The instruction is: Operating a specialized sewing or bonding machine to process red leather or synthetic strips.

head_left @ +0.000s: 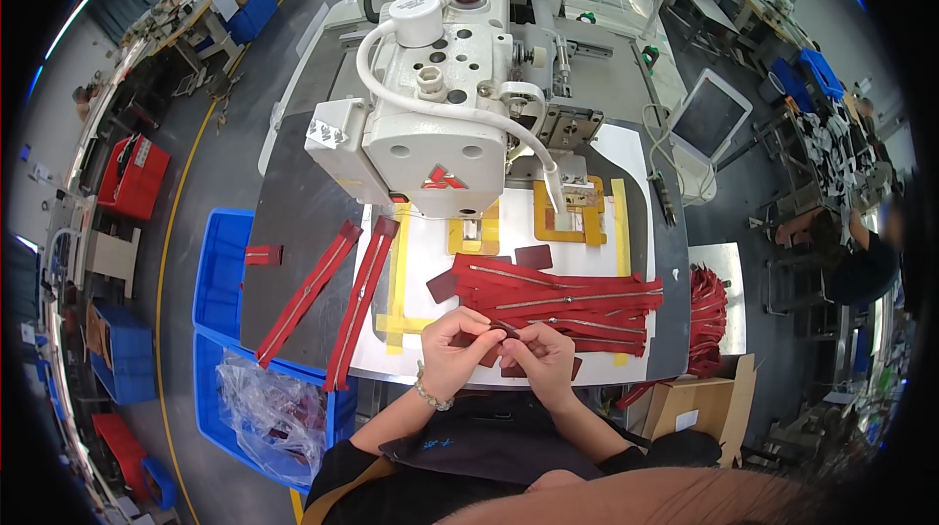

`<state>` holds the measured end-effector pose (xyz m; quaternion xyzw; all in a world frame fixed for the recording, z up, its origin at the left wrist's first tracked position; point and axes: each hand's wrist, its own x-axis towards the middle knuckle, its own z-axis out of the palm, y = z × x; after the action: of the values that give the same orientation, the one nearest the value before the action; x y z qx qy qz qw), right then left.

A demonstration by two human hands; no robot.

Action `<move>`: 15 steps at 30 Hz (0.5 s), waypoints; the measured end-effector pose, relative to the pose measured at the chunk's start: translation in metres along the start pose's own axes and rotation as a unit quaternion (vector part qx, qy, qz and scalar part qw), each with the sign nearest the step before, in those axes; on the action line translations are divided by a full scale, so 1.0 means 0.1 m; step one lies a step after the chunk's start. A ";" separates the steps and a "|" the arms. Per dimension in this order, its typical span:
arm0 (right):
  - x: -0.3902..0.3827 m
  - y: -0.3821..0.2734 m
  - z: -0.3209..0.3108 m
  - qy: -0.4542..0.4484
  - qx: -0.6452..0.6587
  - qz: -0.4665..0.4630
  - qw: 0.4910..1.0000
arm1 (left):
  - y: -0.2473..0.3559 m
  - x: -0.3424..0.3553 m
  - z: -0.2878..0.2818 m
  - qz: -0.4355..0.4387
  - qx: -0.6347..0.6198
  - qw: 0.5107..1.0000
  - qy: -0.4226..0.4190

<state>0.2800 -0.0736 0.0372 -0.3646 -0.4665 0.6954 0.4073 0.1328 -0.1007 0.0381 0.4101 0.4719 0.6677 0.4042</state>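
My left hand, with a beaded bracelet at the wrist, pinches a small dark red patch at the table's front edge. My right hand pinches the same patch from the other side, the fingertips of both hands nearly meeting. Just beyond my hands lies a pile of red zippers with metal teeth. Loose dark red patches lie around this pile, some partly under it. Left of my hands, two separate red zippers lie slantwise, their near ends over the table edge.
A white industrial sewing machine stands ahead, with yellow clamp frames under its head. Blue bins stand at left, one holding a clear plastic bag. At right are a bundle of red zippers, a cardboard box and a screen.
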 end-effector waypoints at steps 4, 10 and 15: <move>-0.01 0.01 0.00 0.017 -0.008 -0.017 1.000 | 0.10 0.06 -0.01 -0.019 0.033 0.999 -0.034; 0.04 0.08 -0.10 -0.011 0.055 -0.004 0.998 | 0.15 0.19 -0.12 -0.076 0.244 0.939 -0.231; 0.06 0.12 -0.09 -0.003 0.076 0.007 0.997 | 0.11 0.14 -0.09 -0.069 0.227 0.951 -0.199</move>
<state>0.2827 -0.0684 0.0221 -0.3341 -0.4107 0.7328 0.4275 0.1179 -0.0930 0.0486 0.5821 0.5481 0.4179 0.4313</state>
